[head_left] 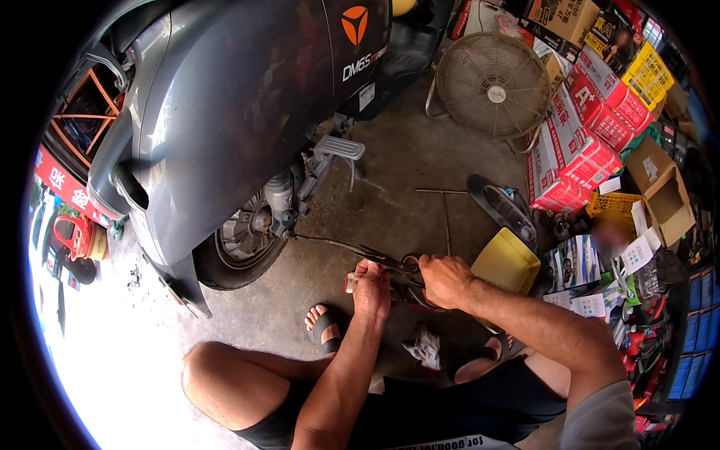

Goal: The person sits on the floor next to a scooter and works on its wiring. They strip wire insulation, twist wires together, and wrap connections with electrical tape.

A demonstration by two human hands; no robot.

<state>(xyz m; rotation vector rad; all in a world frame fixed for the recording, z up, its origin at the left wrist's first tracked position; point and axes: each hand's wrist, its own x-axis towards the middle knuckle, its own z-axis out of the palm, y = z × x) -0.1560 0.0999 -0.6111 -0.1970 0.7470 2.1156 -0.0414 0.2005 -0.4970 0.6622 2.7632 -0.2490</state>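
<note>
A dark cable runs from the hub of a grey scooter's wheel toward my hands. My right hand is closed round the handles of dark scissors, whose blades point left along the cable. Just below the blades, my left hand is closed, fingertips pinched close to the cable. A small red-and-white object sticks out at the left side of that fist; its kind is unclear. Whether the fingertips also grip the cable is hidden.
The grey scooter body fills the upper left, its footrest jutting out. A T-shaped metal tool, a yellow tray and a crumpled whitish cloth lie on the floor. Beyond stand a fan and stacked red-and-white boxes.
</note>
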